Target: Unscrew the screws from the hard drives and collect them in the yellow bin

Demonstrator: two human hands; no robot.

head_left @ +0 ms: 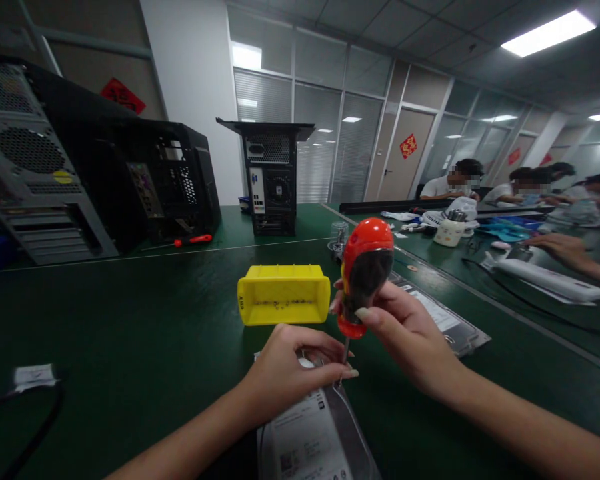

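My right hand (pixel 405 327) grips the handle of a red and black screwdriver (pixel 367 273), held upright with its shaft pointing down. The tip meets the corner of a hard drive (pixel 305 433), a flat metal-edged unit with a white printed label. My left hand (pixel 295 367) lies across the top end of the drive, with thumb and forefinger pinched around the lower shaft; any screw there is hidden by the fingers. Just beyond my hands stands a yellow bin (pixel 284 313) with several small dark screws in it.
Black computer cases (pixel 273 180) stand at the back and left. Another red screwdriver (pixel 193 240) lies near them. At right are a second drive (pixel 443 320), a clear jar (pixel 339 237), a white power strip (pixel 553 279) and a co-worker's hand (pixel 563 248). A cable (pixel 45 420) lies front left.
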